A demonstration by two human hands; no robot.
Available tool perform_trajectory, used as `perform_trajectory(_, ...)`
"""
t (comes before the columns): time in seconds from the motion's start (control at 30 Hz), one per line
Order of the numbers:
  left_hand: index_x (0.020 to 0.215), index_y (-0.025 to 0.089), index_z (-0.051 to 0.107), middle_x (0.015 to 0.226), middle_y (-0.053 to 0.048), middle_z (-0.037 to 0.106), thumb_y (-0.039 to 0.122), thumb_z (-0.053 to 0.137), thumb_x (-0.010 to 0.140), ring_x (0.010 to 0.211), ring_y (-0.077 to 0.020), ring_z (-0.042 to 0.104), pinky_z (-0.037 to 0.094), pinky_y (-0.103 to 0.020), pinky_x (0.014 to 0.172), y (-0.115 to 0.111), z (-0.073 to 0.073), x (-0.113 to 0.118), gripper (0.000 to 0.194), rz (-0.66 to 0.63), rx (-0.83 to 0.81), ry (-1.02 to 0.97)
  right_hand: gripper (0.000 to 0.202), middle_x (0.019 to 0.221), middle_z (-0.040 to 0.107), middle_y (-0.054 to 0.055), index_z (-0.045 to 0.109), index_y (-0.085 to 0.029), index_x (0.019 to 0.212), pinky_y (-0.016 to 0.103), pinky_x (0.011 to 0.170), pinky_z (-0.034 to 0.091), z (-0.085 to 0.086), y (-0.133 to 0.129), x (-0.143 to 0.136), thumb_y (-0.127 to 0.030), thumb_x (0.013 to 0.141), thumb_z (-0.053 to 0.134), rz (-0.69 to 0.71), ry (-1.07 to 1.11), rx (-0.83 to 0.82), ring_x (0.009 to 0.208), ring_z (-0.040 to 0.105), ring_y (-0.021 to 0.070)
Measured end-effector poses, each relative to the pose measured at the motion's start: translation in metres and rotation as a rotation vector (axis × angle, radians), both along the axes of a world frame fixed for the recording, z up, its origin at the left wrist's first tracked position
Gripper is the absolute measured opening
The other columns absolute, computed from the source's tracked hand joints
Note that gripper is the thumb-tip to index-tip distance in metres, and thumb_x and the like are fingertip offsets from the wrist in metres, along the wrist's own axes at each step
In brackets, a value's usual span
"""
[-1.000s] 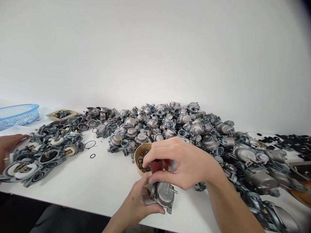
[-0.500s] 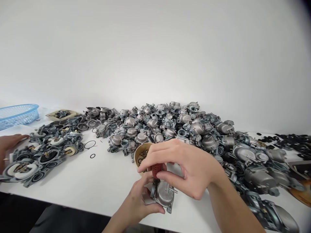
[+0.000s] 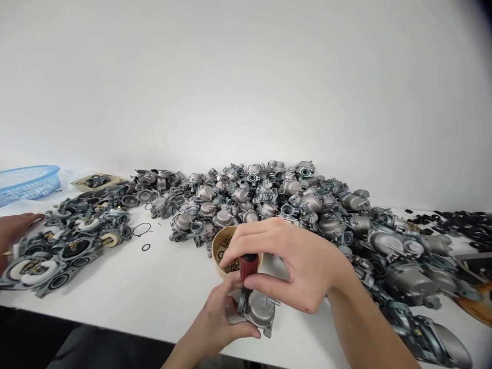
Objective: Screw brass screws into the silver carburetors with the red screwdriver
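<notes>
A grey metal carburetor (image 3: 262, 309) rests near the table's front edge, its rounded bowl facing up. My left hand (image 3: 221, 316) grips it from the left, thumb along its near side. My right hand (image 3: 292, 264) is closed around the red and black handle of a screwdriver (image 3: 249, 267), held upright over the left side of the carburetor. The screwdriver's tip is hard to make out beside the bowl. Just behind my hands stands a round tan bowl (image 3: 216, 256) of small brass-coloured screws, partly covered by my right hand.
A large heap of carburetors (image 3: 269, 209) spans the back and right. Open carburetor bodies (image 3: 77, 248) lie at left, beside another person's hand (image 3: 15, 230). Black rings (image 3: 146, 247), a blue basket (image 3: 31, 182), a tan tray (image 3: 96, 182) and black parts (image 3: 461, 225) lie around.
The fingers of my right hand have shifted on the screwdriver handle, showing more of its black top and more of the screws in the bowl. My left hand and the carburetor have hardly moved.
</notes>
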State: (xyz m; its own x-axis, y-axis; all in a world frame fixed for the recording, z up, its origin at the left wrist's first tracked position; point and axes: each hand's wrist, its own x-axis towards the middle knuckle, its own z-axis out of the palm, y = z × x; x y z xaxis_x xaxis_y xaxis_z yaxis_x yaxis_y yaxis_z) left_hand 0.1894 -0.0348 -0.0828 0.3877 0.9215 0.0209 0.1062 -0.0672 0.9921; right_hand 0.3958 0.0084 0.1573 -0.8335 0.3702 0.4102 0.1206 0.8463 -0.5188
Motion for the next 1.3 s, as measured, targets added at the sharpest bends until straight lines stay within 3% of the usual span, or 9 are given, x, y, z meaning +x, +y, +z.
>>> perform_trajectory(0.1, 0.149, 0.026, 0.066, 0.141, -0.015, 0.072, 0.047, 0.111, 0.063, 0.124, -0.0423, 0.067, 0.061, -0.052, 0.102, 0.0, 0.001, -0.001, 0.1, 0.021, 0.012, 0.024, 0.039, 0.09, 0.074, 0.006, 0.079, -0.005, 0.12, 0.027, 0.069, 0.048, 0.002, 0.0, 0.001, -0.004, 0.085, 0.062, 0.059, 0.006, -0.03, 0.075, 0.062, 0.0135)
perform_trajectory(0.27, 0.152, 0.026, 0.063, 0.144, -0.014, 0.069, 0.048, 0.111, 0.062, 0.12, -0.0396, 0.069, 0.062, -0.05, 0.101, 0.0, 0.002, -0.001, 0.104, 0.027, 0.009, 0.047, 0.01, 0.081, 0.067, 0.0, 0.076, -0.012, 0.1, 0.025, 0.067, 0.042, -0.002, 0.0, -0.002, -0.021, 0.096, 0.078, -0.087, -0.013, 0.057, 0.071, 0.057, 0.0103)
perform_trajectory(0.5, 0.143, 0.023, 0.071, 0.136, -0.015, 0.073, 0.048, 0.11, 0.061, 0.119, -0.0406, 0.068, 0.06, -0.051, 0.102, 0.001, -0.007, -0.001, 0.094, 0.046, -0.016, 0.083, 0.045, 0.068, 0.05, -0.007, 0.051, -0.017, 0.07, 0.026, 0.057, 0.028, -0.006, -0.004, -0.01, -0.036, 0.102, 0.076, -0.258, -0.103, 0.168, 0.058, 0.038, 0.0066)
perform_trajectory(0.6, 0.145, 0.023, 0.068, 0.138, -0.017, 0.072, 0.049, 0.11, 0.061, 0.119, -0.043, 0.069, 0.06, -0.054, 0.102, 0.0, -0.009, -0.001, 0.097, 0.043, -0.041, 0.087, 0.031, 0.092, 0.064, -0.002, 0.062, -0.017, 0.079, 0.026, 0.059, 0.034, -0.004, -0.007, -0.01, -0.034, 0.1, 0.078, -0.242, -0.115, 0.123, 0.061, 0.044, 0.0062)
perform_trajectory(0.67, 0.148, 0.025, 0.067, 0.143, -0.016, 0.071, 0.049, 0.109, 0.064, 0.127, -0.0452, 0.066, 0.06, -0.054, 0.104, 0.0, -0.008, -0.002, 0.097, 0.029, -0.008, 0.062, 0.007, 0.105, 0.068, 0.001, 0.069, -0.019, 0.094, 0.026, 0.061, 0.04, -0.002, -0.009, -0.008, -0.019, 0.091, 0.076, -0.163, -0.118, 0.029, 0.064, 0.051, 0.0074)
perform_trajectory(0.77, 0.15, 0.026, 0.065, 0.149, -0.016, 0.068, 0.049, 0.108, 0.067, 0.135, -0.0463, 0.061, 0.058, -0.053, 0.106, 0.001, -0.01, -0.002, 0.096, 0.017, 0.033, 0.028, 0.027, 0.095, 0.069, 0.002, 0.07, -0.018, 0.105, 0.027, 0.064, 0.045, 0.0, -0.009, -0.004, -0.005, 0.082, 0.064, -0.051, -0.085, -0.041, 0.071, 0.058, 0.0122)
perform_trajectory(0.9, 0.15, 0.027, 0.065, 0.146, -0.014, 0.069, 0.048, 0.108, 0.066, 0.12, -0.0401, 0.069, 0.06, -0.052, 0.103, 0.001, -0.013, -0.002, 0.097, 0.019, 0.012, 0.058, 0.007, 0.087, 0.065, 0.0, 0.07, -0.018, 0.095, 0.026, 0.062, 0.041, -0.002, -0.007, -0.003, -0.012, 0.096, 0.067, -0.107, -0.106, 0.036, 0.07, 0.055, 0.0113)
perform_trajectory(0.97, 0.148, 0.027, 0.066, 0.143, -0.013, 0.07, 0.047, 0.108, 0.066, 0.114, -0.0372, 0.07, 0.061, -0.05, 0.102, 0.001, -0.013, -0.002, 0.094, 0.014, 0.001, 0.075, 0.014, 0.085, 0.062, -0.001, 0.068, -0.017, 0.087, 0.025, 0.06, 0.037, -0.003, -0.007, -0.005, -0.02, 0.1, 0.073, -0.164, -0.12, 0.091, 0.069, 0.051, 0.0098)
perform_trajectory(1.3, 0.143, 0.03, 0.074, 0.145, -0.011, 0.071, 0.045, 0.105, 0.072, 0.125, -0.0421, 0.067, 0.062, -0.048, 0.101, 0.001, 0.026, 0.004, 0.08, -0.028, 0.082, 0.019, 0.051, 0.058, 0.052, -0.008, 0.047, -0.018, 0.066, 0.026, 0.052, 0.024, -0.009, -0.011, -0.013, -0.043, 0.103, 0.073, -0.239, -0.036, 0.236, 0.051, 0.038, 0.0056)
